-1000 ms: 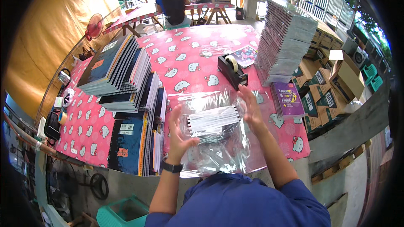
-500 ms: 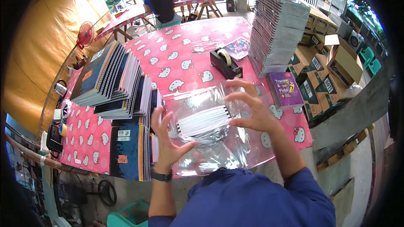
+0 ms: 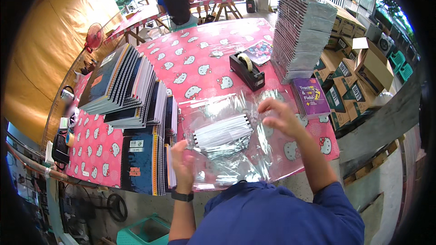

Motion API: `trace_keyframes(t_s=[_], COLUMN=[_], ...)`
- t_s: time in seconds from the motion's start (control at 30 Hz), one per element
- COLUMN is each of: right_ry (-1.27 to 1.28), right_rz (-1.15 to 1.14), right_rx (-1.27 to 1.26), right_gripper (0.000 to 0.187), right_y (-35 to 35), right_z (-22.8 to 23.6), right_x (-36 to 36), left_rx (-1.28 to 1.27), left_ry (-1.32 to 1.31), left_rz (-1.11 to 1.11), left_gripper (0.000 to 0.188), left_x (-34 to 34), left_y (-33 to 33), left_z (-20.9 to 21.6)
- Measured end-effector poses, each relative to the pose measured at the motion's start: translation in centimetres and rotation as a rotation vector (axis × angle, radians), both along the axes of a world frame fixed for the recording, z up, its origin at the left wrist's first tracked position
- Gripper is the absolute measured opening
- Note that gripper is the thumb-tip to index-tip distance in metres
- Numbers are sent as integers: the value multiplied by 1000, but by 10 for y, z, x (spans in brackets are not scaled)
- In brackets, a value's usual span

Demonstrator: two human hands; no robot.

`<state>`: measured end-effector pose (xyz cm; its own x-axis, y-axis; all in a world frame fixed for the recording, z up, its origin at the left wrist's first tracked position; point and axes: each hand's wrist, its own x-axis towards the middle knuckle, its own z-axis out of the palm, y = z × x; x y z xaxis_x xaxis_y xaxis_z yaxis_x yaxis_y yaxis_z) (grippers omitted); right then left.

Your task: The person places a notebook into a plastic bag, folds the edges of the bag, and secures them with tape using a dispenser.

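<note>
A small stack of spiral notebooks (image 3: 222, 135) lies on a crinkled clear plastic sheet (image 3: 245, 168) at the near edge of the pink patterned table (image 3: 200, 63). My left hand (image 3: 182, 162), with a black watch on the wrist, hovers at the stack's left end with its fingers apart and holds nothing. My right hand (image 3: 281, 117) is raised and blurred over the sheet's far right part, and its fingertips pinch the sheet's far edge.
Fanned piles of dark notebooks (image 3: 127, 95) fill the table's left side. A black tape dispenser (image 3: 247, 70) stands behind the sheet, next to a tall stack of wrapped notebooks (image 3: 304, 31) and a purple book (image 3: 311, 96). Cardboard boxes (image 3: 363, 72) sit to the right. A person (image 3: 175, 0) sits far behind.
Both hands have come off the ends of the notebook stack. My left hand dropped toward me, and my right hand lifted to the right along the sheet's far edge.
</note>
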<state>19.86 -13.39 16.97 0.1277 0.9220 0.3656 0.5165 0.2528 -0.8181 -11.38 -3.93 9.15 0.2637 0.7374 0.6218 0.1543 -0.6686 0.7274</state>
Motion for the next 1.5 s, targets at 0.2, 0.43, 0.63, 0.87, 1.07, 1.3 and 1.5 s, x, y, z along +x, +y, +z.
trace_keyframes(t_s=[0.2, 0.43, 0.63, 0.87, 1.07, 1.3, 1.5], right_ry=[-276, -362, -443, -399, -538, -586, -609], right_rz=[159, 430, 492, 504, 387, 306, 356], right_rx=[134, -4, -41, -23, -56, -89, -83], right_gripper=[46, 54, 61, 64, 68, 74, 75], right_y=[3, 14, 19, 19, 13, 16, 11], right_z=[-23, -19, -18, -28, -30, -22, -23], right_x=[-25, -18, -22, -25, -28, -42, -43], left_rx=[202, 233, 59, -296, -61, 132, 190], left_ry=[295, 477, 188, 604, -320, 283, 653], left_rz=[33, -200, -253, -186, 65, -256, -606], left_gripper=[60, 57, 51, 33, 7, 61, 69], left_x=[9, 5, 21, 78, 49, 12, 16], left_y=[-1, 11, 30, 76, 69, 22, 41], left_z=[21, 32, 76, 112, 75, 34, 50])
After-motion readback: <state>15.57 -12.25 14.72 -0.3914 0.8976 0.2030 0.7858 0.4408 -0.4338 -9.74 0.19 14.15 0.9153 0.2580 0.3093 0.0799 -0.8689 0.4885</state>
